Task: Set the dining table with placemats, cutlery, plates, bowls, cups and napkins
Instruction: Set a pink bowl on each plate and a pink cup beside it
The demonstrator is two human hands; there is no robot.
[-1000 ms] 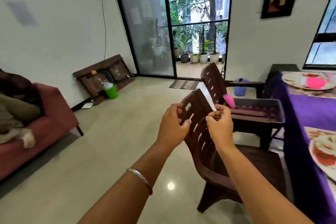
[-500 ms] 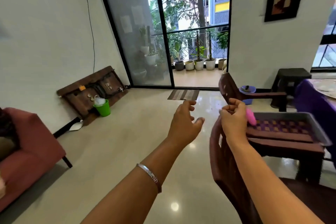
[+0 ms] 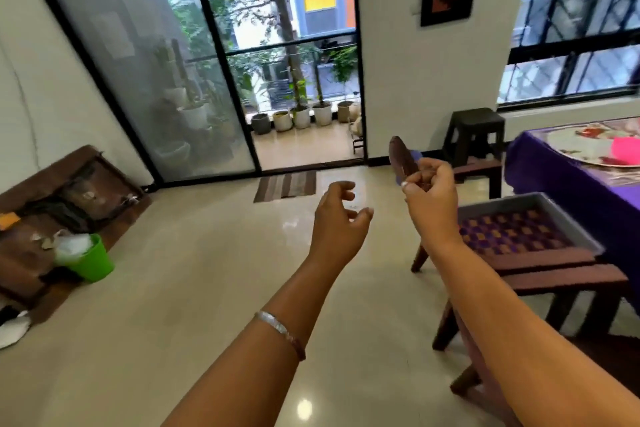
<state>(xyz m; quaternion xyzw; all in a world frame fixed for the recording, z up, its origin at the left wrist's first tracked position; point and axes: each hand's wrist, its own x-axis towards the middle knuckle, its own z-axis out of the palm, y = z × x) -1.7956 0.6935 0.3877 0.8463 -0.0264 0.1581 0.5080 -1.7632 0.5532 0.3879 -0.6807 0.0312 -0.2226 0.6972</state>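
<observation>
My left hand [image 3: 341, 218] hangs in the air over the floor with its fingers loosely curled and nothing in it. Just to its right, my right hand [image 3: 429, 198] is raised with the fingers curled tight; nothing shows inside it. A grey tray [image 3: 502, 206] holding purple checked placemats [image 3: 512, 230] rests on a brown chair [image 3: 554, 270] beside my right forearm. At the far right, the table with a purple cloth [image 3: 554, 184] carries a patterned plate [image 3: 581, 146] with a pink thing [image 3: 625, 149] on it.
A second brown chair back [image 3: 401, 156] stands behind my right hand. A dark stool [image 3: 474, 128] sits by the wall. A green bucket [image 3: 88, 260] and a wooden frame [image 3: 52, 201] lie at the left wall. A striped doormat [image 3: 285, 185] fronts the glass door.
The white strip both hands pinched a second ago is gone from sight. My hands have moved apart, the left has relaxed, and my view has swung up and right.
</observation>
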